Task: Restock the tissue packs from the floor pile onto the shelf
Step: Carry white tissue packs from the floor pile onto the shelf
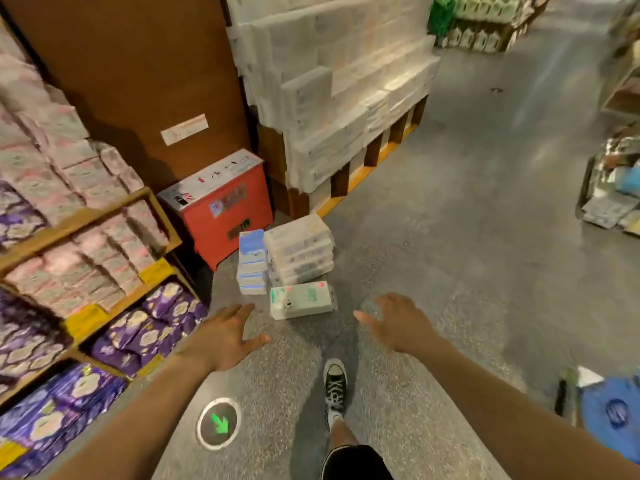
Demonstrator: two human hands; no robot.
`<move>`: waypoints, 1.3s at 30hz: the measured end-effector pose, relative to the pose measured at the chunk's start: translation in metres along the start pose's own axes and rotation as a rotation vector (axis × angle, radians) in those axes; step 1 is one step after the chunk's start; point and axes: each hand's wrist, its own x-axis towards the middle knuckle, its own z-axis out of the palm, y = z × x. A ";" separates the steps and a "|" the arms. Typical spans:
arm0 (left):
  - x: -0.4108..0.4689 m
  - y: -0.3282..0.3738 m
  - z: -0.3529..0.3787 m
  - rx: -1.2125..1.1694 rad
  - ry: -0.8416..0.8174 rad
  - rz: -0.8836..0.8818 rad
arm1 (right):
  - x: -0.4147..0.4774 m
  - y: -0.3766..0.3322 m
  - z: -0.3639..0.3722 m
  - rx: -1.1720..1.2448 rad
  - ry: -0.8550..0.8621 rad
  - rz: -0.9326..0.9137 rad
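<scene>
A small pile of tissue packs lies on the grey floor ahead of me. A white pack with green and red print (300, 300) lies flat in front. Behind it a stack of white packs (300, 251) stands beside a stack of blue and white packs (252, 262). My left hand (227, 336) and my right hand (398, 323) reach forward, one on each side of the front pack, both short of it, fingers spread and holding nothing. The wooden shelf (104, 317) at the left holds pink and purple packs.
A red box (225, 209) stands against a brown panel behind the pile. A pallet of white packs (339, 98) rises at the back. My black sneaker (335, 386) is on the floor below the hands. A green arrow marker (219, 423) is set in the floor. Blue goods (613, 414) sit at the right.
</scene>
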 end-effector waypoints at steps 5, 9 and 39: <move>0.166 -0.034 -0.005 0.004 -0.045 -0.100 | 0.192 -0.004 -0.013 -0.050 -0.060 0.028; 0.294 -0.073 0.016 0.019 -0.090 -0.133 | 0.327 -0.004 0.000 -0.114 -0.093 0.037; 0.804 -0.319 0.563 -0.214 -0.307 -0.330 | 0.910 0.127 0.519 -0.020 -0.376 0.307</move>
